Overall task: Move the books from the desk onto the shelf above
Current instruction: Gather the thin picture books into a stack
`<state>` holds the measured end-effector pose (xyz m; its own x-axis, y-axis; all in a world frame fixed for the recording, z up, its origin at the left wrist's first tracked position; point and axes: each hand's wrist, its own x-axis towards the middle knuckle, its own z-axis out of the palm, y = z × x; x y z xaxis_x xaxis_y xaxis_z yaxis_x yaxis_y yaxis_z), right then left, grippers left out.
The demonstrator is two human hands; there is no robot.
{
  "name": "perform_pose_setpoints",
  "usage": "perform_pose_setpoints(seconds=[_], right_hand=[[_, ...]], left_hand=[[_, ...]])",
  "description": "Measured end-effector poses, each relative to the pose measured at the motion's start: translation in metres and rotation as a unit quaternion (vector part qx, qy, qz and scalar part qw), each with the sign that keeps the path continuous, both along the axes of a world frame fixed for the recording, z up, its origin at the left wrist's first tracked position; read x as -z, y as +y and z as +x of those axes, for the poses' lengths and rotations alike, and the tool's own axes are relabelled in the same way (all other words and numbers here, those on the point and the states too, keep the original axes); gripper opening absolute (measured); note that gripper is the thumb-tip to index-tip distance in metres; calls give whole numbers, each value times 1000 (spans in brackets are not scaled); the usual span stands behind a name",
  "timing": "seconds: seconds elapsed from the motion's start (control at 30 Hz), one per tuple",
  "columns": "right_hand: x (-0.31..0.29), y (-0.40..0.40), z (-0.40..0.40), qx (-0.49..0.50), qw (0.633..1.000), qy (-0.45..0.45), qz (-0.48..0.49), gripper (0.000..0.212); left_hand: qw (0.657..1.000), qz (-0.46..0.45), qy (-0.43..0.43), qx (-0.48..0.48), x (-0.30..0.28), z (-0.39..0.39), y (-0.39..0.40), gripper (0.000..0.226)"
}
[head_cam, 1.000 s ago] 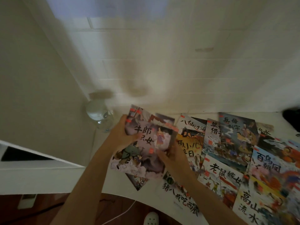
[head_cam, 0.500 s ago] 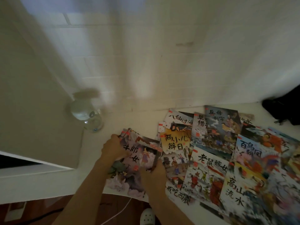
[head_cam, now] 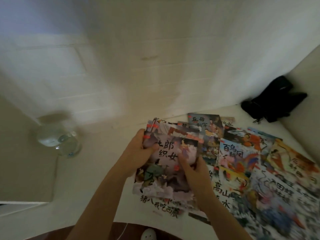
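White desk against a pale wall, picture books spread across its right side. Left hand and right hand both clamp a gathered stack of books, thumbs pressed on the top cover, fingers curled underneath, just above the spread.

Person, head view: two bare forearms entering from the lower edge, no sleeves, wristbands, watch or rings in sight.

Left hand: bare, no glove; thumb and the backs of the fingers visible, nails short so far as the blur allows.

Right hand: bare, no glove; thumb and knuckles visible, fingertips hidden.

Both forearms are slim and unmarked, uncovered from wrist to frame edge. Below them, at the lower edge, a small white shoe with dark dots; details blurred.
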<state>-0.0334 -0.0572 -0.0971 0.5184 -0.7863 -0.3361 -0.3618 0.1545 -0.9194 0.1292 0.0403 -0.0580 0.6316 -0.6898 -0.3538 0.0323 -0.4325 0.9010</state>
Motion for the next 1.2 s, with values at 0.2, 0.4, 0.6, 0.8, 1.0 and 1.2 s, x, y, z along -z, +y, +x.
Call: perform_pose_setpoints(seconds=[0.2, 0.4, 0.6, 0.8, 1.0, 1.2], right_hand=[[24, -32, -72, 9, 973, 180, -143, 17], [79, -26, -105, 5, 938, 293, -184, 36], [80, -50, -156, 52, 875, 427, -224, 77], [82, -54, -180, -60, 854, 477, -200, 98], [99, -29, -164, -115, 836, 423, -330, 65], [86, -51, -162, -92, 860, 384, -324, 56]], left_hand=[[994, 108, -12, 22, 81, -73, -40, 52], [972, 203, -111, 39, 97, -118, -62, 86], [955, 244, -168, 17, 93, -148, -59, 110], [966, 250, -47, -38, 90, -141, -66, 100], [982, 185, -28, 9, 84, -135, -56, 84], [990, 127, 46, -50, 99, -131, -36, 61]])
